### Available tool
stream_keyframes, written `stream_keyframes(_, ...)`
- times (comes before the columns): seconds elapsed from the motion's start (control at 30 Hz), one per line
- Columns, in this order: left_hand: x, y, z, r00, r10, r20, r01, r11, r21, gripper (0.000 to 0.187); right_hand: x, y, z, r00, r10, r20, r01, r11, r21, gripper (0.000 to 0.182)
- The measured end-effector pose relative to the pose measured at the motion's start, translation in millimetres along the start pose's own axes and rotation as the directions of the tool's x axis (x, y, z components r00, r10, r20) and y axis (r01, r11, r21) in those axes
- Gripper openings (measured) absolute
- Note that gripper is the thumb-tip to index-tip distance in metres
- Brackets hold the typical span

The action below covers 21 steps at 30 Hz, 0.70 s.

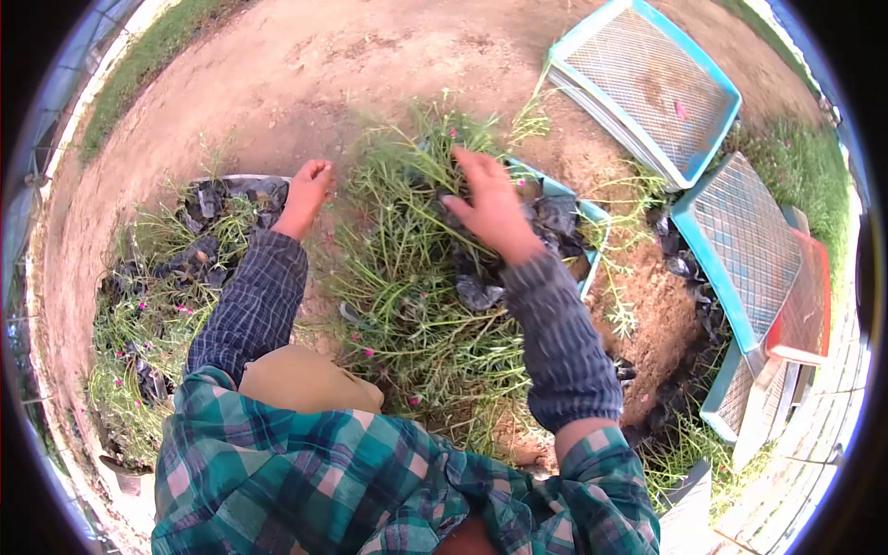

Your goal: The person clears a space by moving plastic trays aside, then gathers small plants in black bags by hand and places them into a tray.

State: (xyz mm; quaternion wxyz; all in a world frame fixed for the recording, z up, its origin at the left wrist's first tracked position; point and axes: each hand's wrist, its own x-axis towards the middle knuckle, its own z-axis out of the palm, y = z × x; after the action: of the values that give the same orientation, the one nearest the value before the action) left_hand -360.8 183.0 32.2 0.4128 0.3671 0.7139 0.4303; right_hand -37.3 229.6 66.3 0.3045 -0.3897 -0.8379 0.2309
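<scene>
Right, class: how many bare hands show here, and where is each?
2: the left hand between the left-side plants and the central plants; the right hand over the central plants. None appears hidden.

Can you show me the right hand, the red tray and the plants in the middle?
Right hand (pixel 496 205), head view: back of the hand.
Red tray (pixel 807 301), head view: its mesh.
Plants (pixel 396 250), head view: leafy stems.

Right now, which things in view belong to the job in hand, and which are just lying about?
Likely in the job:
Green, thin-leaved plants with pink flowers, by the right hand
Crumpled black plastic
Blue-rimmed tray beneath them

Apparently lying about:
Upper blue-rimmed mesh tray
Red-rimmed mesh tray
</scene>
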Motion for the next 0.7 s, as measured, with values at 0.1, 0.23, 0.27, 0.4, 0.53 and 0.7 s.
stream_keyframes(0.1,21,-14,-12,0.995,0.085,0.050,-0.089,0.991,0.100,0.024,-45,14,-42,0.912,0.056,-0.407,-0.162,0.959,-0.231,0.043)
stream_keyframes(0.23,31,-48,21,0.965,0.146,0.219,-0.215,0.918,0.334,0.040,-172,97,-54,0.582,0.618,-0.529,-0.780,0.609,-0.147,0.020)
stream_keyframes(0.27,26,-46,32,0.945,0.042,0.324,-0.187,0.882,0.432,0.044,-196,100,-50,0.533,0.737,-0.416,-0.823,0.566,-0.051,0.021)
stream_keyframes(0.4,-2,-34,56,0.849,-0.061,0.525,-0.166,0.912,0.374,0.044,-239,93,-32,0.413,0.887,-0.209,-0.896,0.436,0.080,0.049)
stream_keyframes(0.53,12,-70,55,0.792,0.128,0.597,-0.367,0.881,0.298,0.036,-277,146,2,0.381,0.864,-0.328,-0.806,0.485,0.341,0.050)
stream_keyframes(0.7,-4,-57,60,0.823,0.144,0.549,-0.352,0.888,0.295,0.036,-268,140,9,0.384,0.792,-0.474,-0.812,0.535,0.236,0.042)
